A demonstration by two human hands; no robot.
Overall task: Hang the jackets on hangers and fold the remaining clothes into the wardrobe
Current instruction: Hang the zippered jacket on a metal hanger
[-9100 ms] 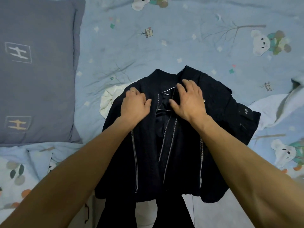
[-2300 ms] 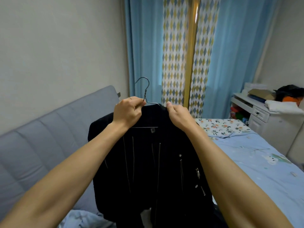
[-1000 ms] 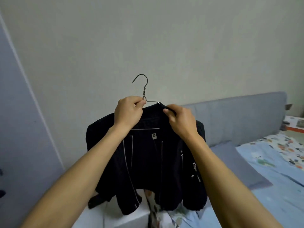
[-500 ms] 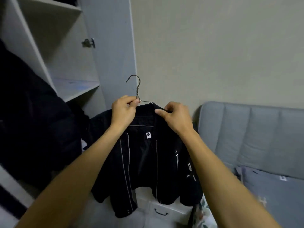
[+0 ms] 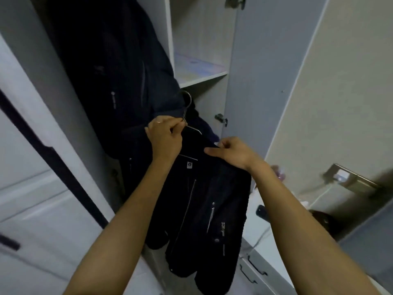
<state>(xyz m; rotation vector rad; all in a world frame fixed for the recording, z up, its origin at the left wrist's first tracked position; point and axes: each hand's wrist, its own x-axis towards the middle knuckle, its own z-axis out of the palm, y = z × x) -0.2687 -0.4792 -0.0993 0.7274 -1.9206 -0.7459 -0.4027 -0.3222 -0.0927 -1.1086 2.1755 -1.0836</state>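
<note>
Now, from the head camera, the 1 view on offer: the left hand has its fingers curled round the neck of the wire hanger, pinching it just below the hook. The right hand sits lower and to the right of the left, its thumb and fingers nipped on the jacket's shoulder, where the cloth lies over the hanger's arm.

The black jacket hangs directly below both hands, its long axis running down and slightly toward the viewer's right, so it is tilted, not plumb. It is short and dark, with silver zips down the front and on the pockets, a small white label inside the collar, and the front hanging open.

What the next move likely turns on is the hook: it rises straight up from the left hand's fingers and points into the open wardrobe beyond. The left hand is the nearer of the 2 to the hanging space. No rail shows, so it probably lies above the hook, out of view. A dark coat already hangs up and to the left of the left hand, close to the hook. A bare shelf lies above and right of the hook.
</note>
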